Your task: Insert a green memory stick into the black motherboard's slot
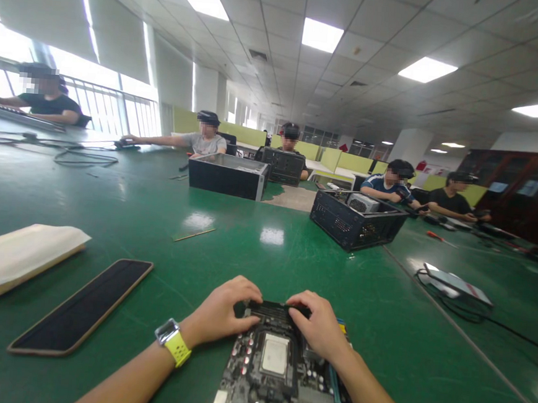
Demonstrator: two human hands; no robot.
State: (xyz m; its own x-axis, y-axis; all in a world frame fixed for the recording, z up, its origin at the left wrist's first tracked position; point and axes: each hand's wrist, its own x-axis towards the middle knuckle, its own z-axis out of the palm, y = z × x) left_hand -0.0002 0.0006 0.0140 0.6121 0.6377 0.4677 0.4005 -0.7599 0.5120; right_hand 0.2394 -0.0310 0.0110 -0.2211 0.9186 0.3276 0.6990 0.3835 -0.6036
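A motherboard [298,393] lies on the green tabletop close in front of me, cut off by the bottom edge of the view. A square silver processor [276,354] sits in its socket. Long dark memory slots [272,312] run along the board's far edge. My left hand [224,310], with a yellow-banded watch [174,342] on the wrist, grips the left end of that edge between thumb and fingers. At the right end, my right hand [318,323] is curled the same way. Whether a memory stick is between the fingers, I cannot tell.
A dark phone-like slab [83,308] and a paper-wrapped packet [22,260] lie at left. Farther off stand two computer cases, one closed [224,176] and one open [358,218]. A drive with cables [458,285] and a screwdriver [436,237] lie right. Several people sit around the table.
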